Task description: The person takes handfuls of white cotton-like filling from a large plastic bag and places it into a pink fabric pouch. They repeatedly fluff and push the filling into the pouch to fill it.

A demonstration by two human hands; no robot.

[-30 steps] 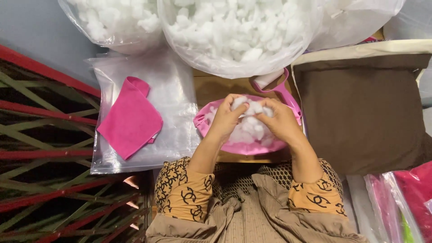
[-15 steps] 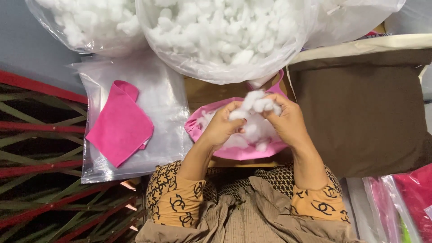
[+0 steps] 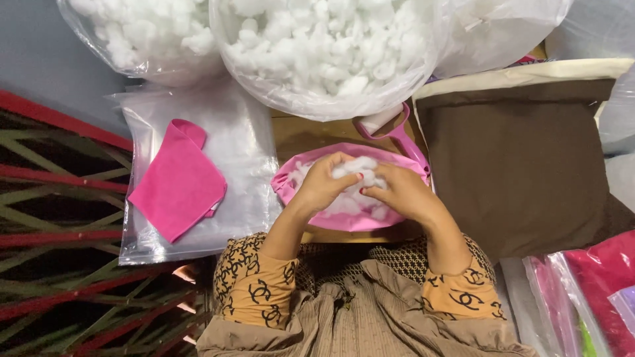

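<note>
While the person's patterned orange sleeves [image 3: 261, 291] fill the near edge of the view, both hands sit together over a pink cover [image 3: 350, 188] that lies open on the brown board just ahead of the lap. White stuffing [image 3: 354, 175] shows inside that cover, heaped between and under the fingers. The left hand [image 3: 324, 185] curls down over the near-left part of the heap, fingers bent and pinching a tuft at their tips. The right hand [image 3: 400, 195] lies just beside it, fingers folded onto the same tuft, red nails pointing toward the left hand; the fingertips of the two hands almost meet, with the stuffing caught between them. More stuffing spreads past the knuckles toward the cover's far rim.

To the left, a folded pink cloth [image 3: 178, 185] rests on a clear flat bag [image 3: 245, 152]. To the right lies a brown cushion [image 3: 522, 158] with a cream edge. Farther off, a big clear sack [image 3: 331, 46] heaped with white stuffing stands just beyond the cover, and a second sack [image 3: 139, 36] stands at the far left.
</note>
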